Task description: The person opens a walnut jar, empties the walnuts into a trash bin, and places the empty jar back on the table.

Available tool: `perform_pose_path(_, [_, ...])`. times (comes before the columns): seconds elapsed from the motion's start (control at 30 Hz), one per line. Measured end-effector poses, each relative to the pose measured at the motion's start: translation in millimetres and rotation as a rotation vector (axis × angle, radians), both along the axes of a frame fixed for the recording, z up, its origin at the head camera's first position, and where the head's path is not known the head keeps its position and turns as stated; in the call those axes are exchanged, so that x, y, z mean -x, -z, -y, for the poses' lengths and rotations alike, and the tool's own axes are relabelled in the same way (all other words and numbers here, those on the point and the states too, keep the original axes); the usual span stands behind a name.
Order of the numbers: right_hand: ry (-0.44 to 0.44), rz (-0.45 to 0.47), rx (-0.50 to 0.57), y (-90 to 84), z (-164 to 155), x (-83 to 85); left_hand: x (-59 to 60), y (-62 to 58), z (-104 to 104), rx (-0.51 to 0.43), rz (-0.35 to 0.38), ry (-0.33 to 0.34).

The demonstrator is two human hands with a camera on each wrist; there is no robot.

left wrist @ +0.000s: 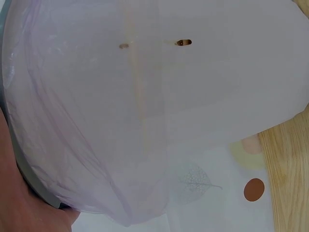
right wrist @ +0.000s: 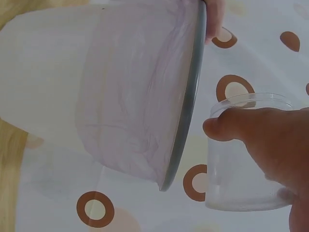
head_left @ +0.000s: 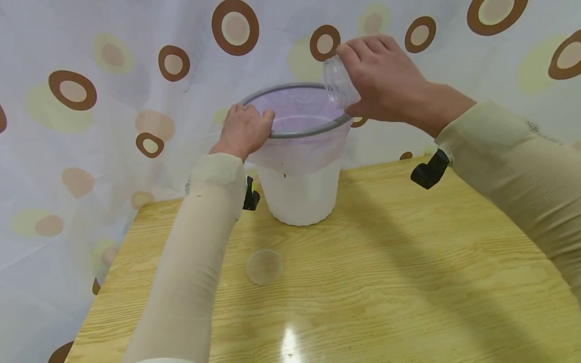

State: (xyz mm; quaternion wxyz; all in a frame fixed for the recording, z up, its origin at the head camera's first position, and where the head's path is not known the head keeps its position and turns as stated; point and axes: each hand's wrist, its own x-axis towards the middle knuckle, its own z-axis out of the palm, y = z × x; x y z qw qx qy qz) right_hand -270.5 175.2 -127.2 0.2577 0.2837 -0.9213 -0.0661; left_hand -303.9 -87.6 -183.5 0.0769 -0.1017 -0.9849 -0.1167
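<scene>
A white trash bin [head_left: 301,196] stands upright, lined with a thin purple bag [head_left: 290,108] that folds over the outside beneath a grey rim ring [head_left: 308,133]. At the rim's left side, my left hand [head_left: 245,128] grips the edge; part of that hand [left wrist: 29,203] also shows in the left wrist view. My right hand [head_left: 386,80] holds a clear plastic jar [head_left: 337,83] by the rim's right side, tipped sideways with its mouth toward the left. Through the jar's wall [right wrist: 236,179] no contents can be made out.
A round translucent lid [head_left: 265,267] lies flat on the wooden table [head_left: 386,282], in front of the bin. Behind the table hangs a pale cloth [head_left: 136,30] patterned with brown rings. A black wrist mount [head_left: 430,169] juts from the right sleeve.
</scene>
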Motion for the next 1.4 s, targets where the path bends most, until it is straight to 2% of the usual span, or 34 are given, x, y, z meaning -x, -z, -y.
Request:
perform_pose_path(0.27, [-0.087,0.137,0.275,5.6,-2.1,-12.3,0.0,-0.2,0.1,0.023,0.001,0.012])
perform_pose_path(0.47, [-0.123,0.266,0.407,11.1,-2.9,-24.1,0.5,-0.5,-0.7,0.046,-0.003,0.014])
perform_pose_path(0.67, [-0.152,0.363,0.549,19.5,-11.1,-36.8,1.7,-2.7,-1.9,0.014,0.012,0.008])
perform_pose_path(0.97, [-0.132,0.468,0.646,35.5,-13.9,-53.8,1.8,-3.2,0.6,0.01,0.021,0.01])
perform_pose_path(1.2, [-0.213,0.476,0.698,53.0,-12.4,-63.0,1.5,-3.3,1.5,0.012,0.006,0.013])
perform_pose_path(1.4, [-0.227,0.541,0.753,72.5,-11.6,-66.7,0.6,-2.9,0.1,0.006,0.0,0.017])
